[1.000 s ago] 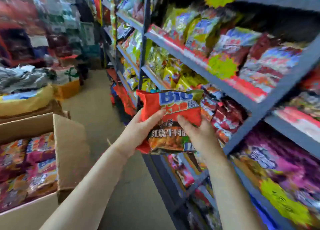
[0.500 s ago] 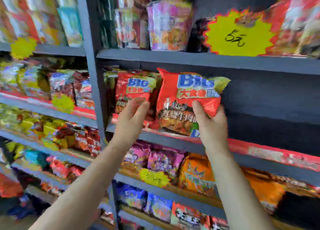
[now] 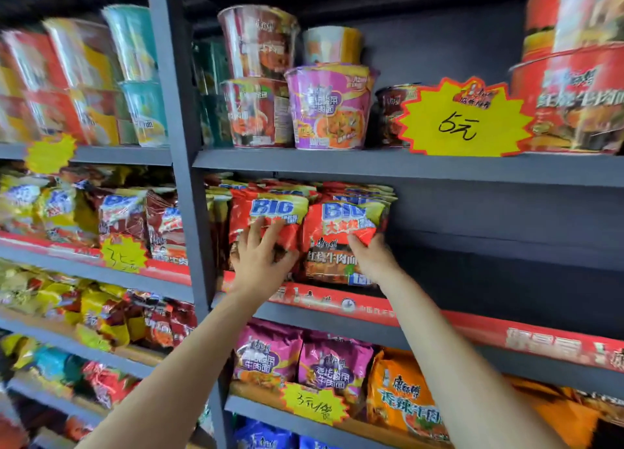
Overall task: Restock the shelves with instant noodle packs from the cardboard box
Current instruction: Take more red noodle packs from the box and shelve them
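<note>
One red instant noodle pack [image 3: 341,242] stands upright on the middle shelf [image 3: 472,330], just beside a second red pack [image 3: 266,219] on its left. The right hand [image 3: 373,259] grips its lower right corner; the left hand [image 3: 258,257] presses spread fingers against the second pack. Below sit two purple packs [image 3: 300,360] and one orange pack [image 3: 401,394].
</note>
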Available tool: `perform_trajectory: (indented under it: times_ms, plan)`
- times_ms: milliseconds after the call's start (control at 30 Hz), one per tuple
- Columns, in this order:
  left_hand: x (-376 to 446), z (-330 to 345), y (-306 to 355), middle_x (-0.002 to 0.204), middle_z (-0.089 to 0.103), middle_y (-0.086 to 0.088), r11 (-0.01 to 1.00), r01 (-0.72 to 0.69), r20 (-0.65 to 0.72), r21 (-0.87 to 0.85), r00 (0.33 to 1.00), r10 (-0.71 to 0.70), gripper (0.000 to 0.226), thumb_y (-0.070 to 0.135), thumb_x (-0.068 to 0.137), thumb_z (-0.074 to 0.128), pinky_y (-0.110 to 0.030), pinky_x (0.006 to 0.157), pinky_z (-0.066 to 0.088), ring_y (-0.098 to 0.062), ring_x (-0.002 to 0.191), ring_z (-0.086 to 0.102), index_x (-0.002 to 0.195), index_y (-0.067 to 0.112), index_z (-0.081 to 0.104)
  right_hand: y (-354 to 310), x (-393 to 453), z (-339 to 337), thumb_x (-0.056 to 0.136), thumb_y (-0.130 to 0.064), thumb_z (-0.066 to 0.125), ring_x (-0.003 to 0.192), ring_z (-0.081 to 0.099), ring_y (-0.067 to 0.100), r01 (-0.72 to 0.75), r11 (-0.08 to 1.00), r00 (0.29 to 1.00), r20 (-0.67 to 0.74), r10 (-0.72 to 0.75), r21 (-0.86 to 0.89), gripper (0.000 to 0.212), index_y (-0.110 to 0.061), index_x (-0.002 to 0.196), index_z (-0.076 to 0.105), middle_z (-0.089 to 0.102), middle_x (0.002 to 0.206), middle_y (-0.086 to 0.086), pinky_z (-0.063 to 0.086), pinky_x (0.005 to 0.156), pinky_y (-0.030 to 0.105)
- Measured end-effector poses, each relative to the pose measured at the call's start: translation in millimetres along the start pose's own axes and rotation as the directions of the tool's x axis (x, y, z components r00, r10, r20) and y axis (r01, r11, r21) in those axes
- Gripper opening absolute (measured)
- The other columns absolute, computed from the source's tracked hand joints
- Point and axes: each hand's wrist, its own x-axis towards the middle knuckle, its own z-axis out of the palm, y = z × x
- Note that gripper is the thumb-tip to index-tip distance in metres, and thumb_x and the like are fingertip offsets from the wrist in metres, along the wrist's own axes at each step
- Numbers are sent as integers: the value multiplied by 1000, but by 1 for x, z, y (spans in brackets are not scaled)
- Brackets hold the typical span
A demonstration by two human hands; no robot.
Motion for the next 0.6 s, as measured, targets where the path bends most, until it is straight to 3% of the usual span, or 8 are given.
perform_trajectory:
  times_ms: [67,133,333,433,533,600]
  plan:
    - [3,7,4,166,4,-1,995,-1,29,100,1000,-2,82,67,84,60,-64,114,13,-33,150,2,152,47,19,1,4,2,96,-60,47,130,48,36,-19,964,1000,-20,14,-264,77,-6,148,30,46,145,17,42,106,42]
    - [5,17,10,166,-6,-7,977,5,38,213,999,-13,99,77,77,59,-68,113,10,-38,151,-3,155,45,5,-1,3,2,94,-68,43,129,48,39,-38,892,997,-73,6,-450,84,-6,149,28,44,144,19,43,102,46]
    - [13,28,21,165,-8,-14,948,74,14,309,996,-83,115,80,68,64,-69,113,13,-42,150,-2,156,41,0,2,-4,-4,88,-61,61,108,61,35,8,938,998,-63,-32,-347,80,-7,137,28,56,130,13,54,79,42]
    - [17,29,21,165,-3,-15,941,104,-29,323,995,-100,114,81,66,65,-67,112,20,-43,149,5,155,41,6,5,-15,-11,85,-42,76,105,61,29,61,936,998,-10,-69,-347,69,-9,125,31,57,125,10,47,71,35]
    - [16,30,28,164,2,-16,934,127,-61,334,992,-113,114,79,63,69,-68,111,25,-45,148,9,153,40,12,5,-28,-16,88,-34,73,106,60,28,65,941,998,19,-62,-332,58,-10,123,32,56,127,11,43,70,32]
    - [15,30,28,163,4,-17,945,131,-60,299,991,-118,110,73,66,73,-67,111,21,-45,148,9,154,38,15,4,-39,-18,92,-31,68,109,60,28,115,924,984,-83,-155,-365,51,-12,126,34,51,131,10,45,71,33]
